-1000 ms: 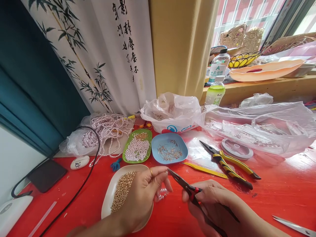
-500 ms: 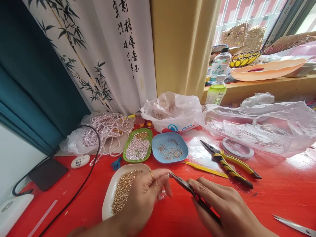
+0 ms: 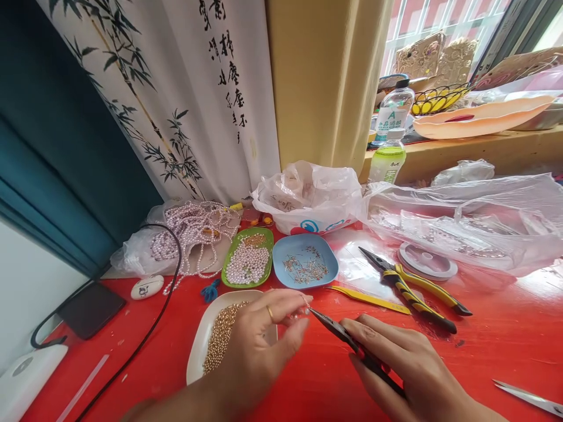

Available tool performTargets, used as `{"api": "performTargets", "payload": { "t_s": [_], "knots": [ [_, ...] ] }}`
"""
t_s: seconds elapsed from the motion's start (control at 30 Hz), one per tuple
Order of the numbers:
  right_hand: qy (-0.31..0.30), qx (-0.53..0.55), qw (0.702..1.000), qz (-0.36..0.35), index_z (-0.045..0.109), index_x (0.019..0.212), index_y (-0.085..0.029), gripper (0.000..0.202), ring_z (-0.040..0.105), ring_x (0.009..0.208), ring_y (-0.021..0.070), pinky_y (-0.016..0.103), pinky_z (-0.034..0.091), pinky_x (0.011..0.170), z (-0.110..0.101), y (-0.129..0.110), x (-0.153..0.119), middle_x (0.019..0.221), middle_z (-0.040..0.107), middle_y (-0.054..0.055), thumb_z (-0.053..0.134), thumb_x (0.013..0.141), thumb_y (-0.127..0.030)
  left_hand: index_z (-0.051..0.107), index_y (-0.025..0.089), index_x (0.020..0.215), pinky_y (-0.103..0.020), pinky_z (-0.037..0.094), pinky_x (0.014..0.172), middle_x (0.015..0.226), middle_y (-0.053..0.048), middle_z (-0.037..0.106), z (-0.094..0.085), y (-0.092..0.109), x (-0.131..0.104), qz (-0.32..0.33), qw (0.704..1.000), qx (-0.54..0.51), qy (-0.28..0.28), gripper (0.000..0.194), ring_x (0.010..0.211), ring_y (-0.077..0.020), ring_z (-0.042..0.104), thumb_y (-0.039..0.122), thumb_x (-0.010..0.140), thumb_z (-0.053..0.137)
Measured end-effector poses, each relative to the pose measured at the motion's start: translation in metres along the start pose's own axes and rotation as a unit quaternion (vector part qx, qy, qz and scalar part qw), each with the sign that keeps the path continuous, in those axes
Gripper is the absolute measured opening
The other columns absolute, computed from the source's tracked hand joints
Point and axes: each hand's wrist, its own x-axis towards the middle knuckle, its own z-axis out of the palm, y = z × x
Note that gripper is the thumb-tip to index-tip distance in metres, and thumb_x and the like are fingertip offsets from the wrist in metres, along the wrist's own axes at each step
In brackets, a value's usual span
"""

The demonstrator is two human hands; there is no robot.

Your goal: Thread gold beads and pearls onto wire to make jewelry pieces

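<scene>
Pliers Meet a Beaded Piece Above a Red Desk

The left hand (image 3: 264, 337) is partly closed, its thumb parted from the index finger, its curled fingers keeping hold of a small beaded piece (image 3: 302, 312). The right hand (image 3: 404, 357) is closed around the black needle-nose pliers (image 3: 334, 329), whose tip is at the piece; whether they touch is too small to tell. Half a second ago the left thumb pressed towards the index finger and the beads hung lower; now the thumb is spread and the beads show at the fingertips.

Under the left hand, a white dish (image 3: 192, 357) of gold beads (image 3: 222, 337) rests on the red desk (image 3: 325, 381). Beyond it stand a green tray (image 3: 246, 286) of pale pink pearls (image 3: 248, 264) and, just beside, a blue tray (image 3: 285, 249) with fine metal pins (image 3: 305, 268). Yellow tweezers (image 3: 372, 300) and yellow-and-black pliers (image 3: 407, 287) lie past the right hand; scissors (image 3: 528, 398) lie near the right edge.

Pearl strands (image 3: 189, 228) heap at the back left, before a bamboo-printed curtain (image 3: 246, 117). A tan curtain (image 3: 316, 88) hangs next to it, then a bright window (image 3: 417, 23) above a crowded sill (image 3: 422, 151).
</scene>
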Motion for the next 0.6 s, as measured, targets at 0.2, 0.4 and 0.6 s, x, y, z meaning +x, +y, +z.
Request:
{"api": "performTargets", "payload": {
  "t_s": [0.2,0.4,0.6],
  "knots": [
    [-0.031,0.008,0.999,-0.038,0.059,0.094,-0.022,0.027,0.060,0.057,0.0178,0.025,0.048,0.053,0.001,0.006,-0.001,0.071,0.065,0.006,0.044,0.074,-0.013,0.069,0.023,0.091,-0.027,0.052,0.067,0.079,-0.004,0.070,0.002,-0.001,0.001,0.023,0.998,-0.050,0.027,0.022,0.073,-0.0163,0.062,0.011,0.074,0.061],
    [-0.021,-0.027,0.999,0.018,0.060,0.083,-0.023,0.021,0.059,0.057,0.0177,0.026,0.046,0.049,-0.001,-0.002,0.003,0.067,0.064,0.005,0.042,0.075,-0.015,0.070,0.024,0.089,-0.025,0.051,0.058,0.070,-0.002,0.069,0.001,0.001,0.003,0.024,0.998,-0.034,0.038,0.022,0.066,-0.0153,0.061,0.010,0.074,0.061],
    [-0.018,-0.005,1.000,0.023,0.060,0.081,-0.024,0.020,0.058,0.056,0.0177,0.026,0.045,0.047,-0.005,-0.006,0.006,0.064,0.062,0.005,0.042,0.076,-0.015,0.068,0.025,0.095,-0.025,0.050,0.060,0.076,-0.003,0.068,0.000,-0.001,0.003,0.053,0.998,0.014,0.021,0.026,0.068,-0.0147,0.059,0.010,0.077,0.056]
  ]
}}
